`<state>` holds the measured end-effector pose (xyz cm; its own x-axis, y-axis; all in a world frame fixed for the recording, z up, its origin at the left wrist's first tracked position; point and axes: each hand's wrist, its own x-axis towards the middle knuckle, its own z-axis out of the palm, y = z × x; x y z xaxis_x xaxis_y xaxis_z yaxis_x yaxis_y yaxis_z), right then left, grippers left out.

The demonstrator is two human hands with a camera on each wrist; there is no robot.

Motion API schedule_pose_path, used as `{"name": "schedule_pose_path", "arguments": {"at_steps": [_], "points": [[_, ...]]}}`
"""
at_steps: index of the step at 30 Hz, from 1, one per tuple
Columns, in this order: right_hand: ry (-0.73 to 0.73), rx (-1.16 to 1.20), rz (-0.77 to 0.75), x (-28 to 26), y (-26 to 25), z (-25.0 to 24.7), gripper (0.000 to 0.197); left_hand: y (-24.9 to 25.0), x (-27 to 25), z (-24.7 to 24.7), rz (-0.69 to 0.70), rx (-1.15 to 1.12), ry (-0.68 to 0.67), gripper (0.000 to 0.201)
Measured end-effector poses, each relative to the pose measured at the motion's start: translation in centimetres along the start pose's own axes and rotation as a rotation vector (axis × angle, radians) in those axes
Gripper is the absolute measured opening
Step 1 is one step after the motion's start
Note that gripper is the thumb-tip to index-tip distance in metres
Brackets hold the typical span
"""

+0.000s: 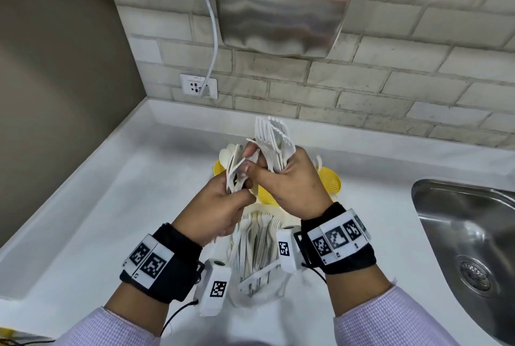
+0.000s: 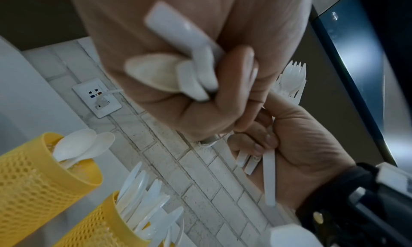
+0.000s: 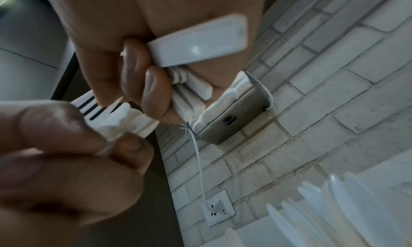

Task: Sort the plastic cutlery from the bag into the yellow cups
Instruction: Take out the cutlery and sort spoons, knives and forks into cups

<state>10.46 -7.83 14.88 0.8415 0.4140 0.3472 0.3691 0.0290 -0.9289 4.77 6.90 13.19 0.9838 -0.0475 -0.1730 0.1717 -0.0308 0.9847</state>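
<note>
pale brick tile backs a smooth white counter (image 1: 111, 192). right hand (image 1: 289, 184) grips a fan of thin white plastic forks (image 1: 274, 136), tines up; left hand (image 1: 220, 206) clutches glossy spoons (image 1: 234, 158) — just beyond both hands stand perforated yellow cups (image 2: 33, 176), below them the crinkled clear bag (image 1: 256, 262).

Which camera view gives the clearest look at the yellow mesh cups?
The left wrist view: two yellow mesh plastic cups show rim and lattice wall, one holding white plastic spoons, the other white plastic knives. The head view shows only yellow slivers behind the hands. The right wrist view shows no yellow, only blurred white cutlery tips.
</note>
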Motion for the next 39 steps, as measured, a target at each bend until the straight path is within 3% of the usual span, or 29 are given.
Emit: {"name": "schedule_pose_path", "arguments": {"at_steps": [4, 7, 10, 16, 19, 23, 27, 32, 35, 37, 39], "points": [[0.010, 0.018, -0.034, 0.4, -0.6, -1.2, 0.003, -0.2, 0.2, -0.1, -0.004, -0.019, 0.001, 0.022], [0.136, 0.152, -0.011, 0.8, -0.5, -1.9, 0.007, -0.2, 0.3, -0.2, 0.009, -0.033, 0.014, 0.018], [0.105, 0.208, 0.054, 0.7, -0.7, -1.9, 0.008, 0.1, 0.4, -0.1, 0.021, -0.028, 0.015, 0.020], [-0.012, 0.130, 0.129, 0.0, -0.7, -0.5, 0.025, 0.4, 0.5, 0.4, 0.035, 0.036, 0.031, 0.030], [-0.010, 0.071, 0.126, -0.1, -1.0, -0.2, 0.022, 0.5, 0.4, 0.4, 0.053, 0.048, 0.042, 0.028], [0.065, 0.076, 0.166, -0.1, -1.6, 0.2, 0.039, 0.6, 0.4, 0.2, 0.065, 0.047, 0.047, 0.026], [0.216, 0.371, 0.253, 0.6, -1.5, 0.3, 0.023, 0.7, 0.2, 0.2, 0.081, 0.034, 0.046, 0.021], [0.272, 0.679, 0.303, 0.9, -1.7, -0.1, 0.041, 0.8, 0.2, 0.1, 0.068, 0.002, 0.039, 0.034], [0.335, 0.947, 0.373, 1.1, -1.6, -0.5, 0.022, 0.8, 0.2, 0.2, 0.052, -0.063, 0.047, 0.035], [0.434, 1.012, 0.346, 1.4, -1.4, -0.6, 0.011, 0.6, 0.3, 0.2, 0.054, -0.115, 0.067, 0.036], [0.506, 0.970, 0.252, 1.6, -1.5, -0.5, 0.021, 0.4, 0.5, 0.1, 0.054, -0.141, 0.091, 0.037]]}}
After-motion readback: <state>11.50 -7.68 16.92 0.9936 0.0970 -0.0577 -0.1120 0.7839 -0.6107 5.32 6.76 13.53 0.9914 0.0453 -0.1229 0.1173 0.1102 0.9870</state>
